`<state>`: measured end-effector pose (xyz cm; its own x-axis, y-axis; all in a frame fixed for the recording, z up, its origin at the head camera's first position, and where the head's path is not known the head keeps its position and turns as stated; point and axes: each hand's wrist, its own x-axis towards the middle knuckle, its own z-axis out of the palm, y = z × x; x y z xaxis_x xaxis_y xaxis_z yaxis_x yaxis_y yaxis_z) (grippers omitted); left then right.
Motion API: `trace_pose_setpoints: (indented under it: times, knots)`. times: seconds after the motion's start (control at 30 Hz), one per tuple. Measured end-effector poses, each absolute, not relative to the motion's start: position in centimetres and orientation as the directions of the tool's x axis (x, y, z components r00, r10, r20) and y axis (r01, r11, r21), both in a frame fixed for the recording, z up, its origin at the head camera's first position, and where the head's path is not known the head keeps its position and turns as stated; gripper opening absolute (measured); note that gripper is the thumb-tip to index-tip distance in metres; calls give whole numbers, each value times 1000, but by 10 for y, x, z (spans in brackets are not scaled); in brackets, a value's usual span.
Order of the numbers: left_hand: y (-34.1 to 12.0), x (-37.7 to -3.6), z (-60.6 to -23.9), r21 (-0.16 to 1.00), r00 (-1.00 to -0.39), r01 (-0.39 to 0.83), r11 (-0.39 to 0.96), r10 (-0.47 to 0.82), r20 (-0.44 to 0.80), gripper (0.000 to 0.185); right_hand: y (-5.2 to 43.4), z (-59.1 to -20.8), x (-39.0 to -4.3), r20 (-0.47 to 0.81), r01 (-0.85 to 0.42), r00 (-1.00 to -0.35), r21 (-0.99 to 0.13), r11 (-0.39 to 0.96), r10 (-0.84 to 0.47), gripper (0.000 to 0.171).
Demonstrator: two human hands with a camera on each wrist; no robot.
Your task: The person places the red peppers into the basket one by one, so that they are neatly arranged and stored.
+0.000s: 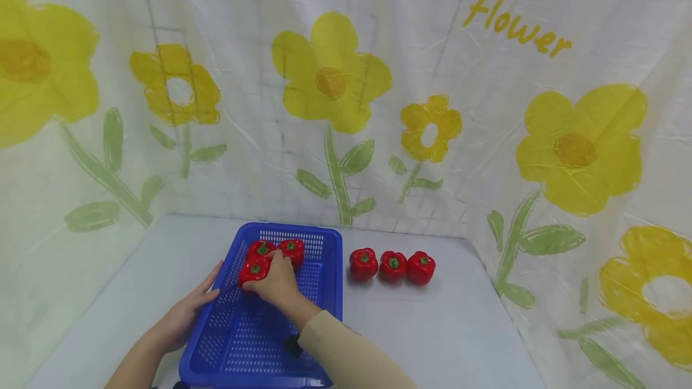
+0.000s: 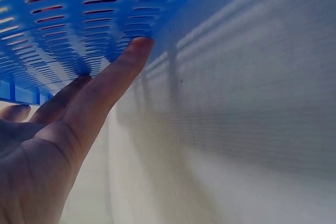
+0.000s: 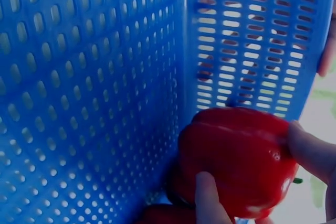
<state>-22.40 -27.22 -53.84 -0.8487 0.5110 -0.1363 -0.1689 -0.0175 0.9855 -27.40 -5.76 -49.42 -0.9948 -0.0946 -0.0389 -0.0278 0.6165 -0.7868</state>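
My right hand [image 1: 280,284] reaches into a blue perforated basket [image 1: 339,269] and grips a red bell pepper [image 1: 254,269] with a green stem. The right wrist view shows thumb and fingers on opposite sides of that pepper [image 3: 236,156], close to the slotted side wall. Two more red bell peppers, one at the back left [image 1: 262,249] and one to its right [image 1: 292,250], sit in the basket's far end. My left hand [image 1: 181,317] is at the basket's left side. Its straight fingers touch the outer wall [image 2: 100,19] in the left wrist view.
Three red bell peppers, the left one [image 1: 363,265], the middle one [image 1: 393,266] and the right one [image 1: 420,268], stand in a row on the white table [image 1: 443,329], right of the basket. Behind the table hangs a white curtain [image 1: 243,155] with yellow flowers.
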Motion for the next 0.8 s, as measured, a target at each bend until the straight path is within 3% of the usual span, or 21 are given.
trace_pose_setpoints:
  times: [0.8]
  knots:
    - [-273, -225, -542, 982, -851, -186, -26, 503, -148, 62, -70, -508, -280, -53, -21, -995, -738, 675, -89, 82]
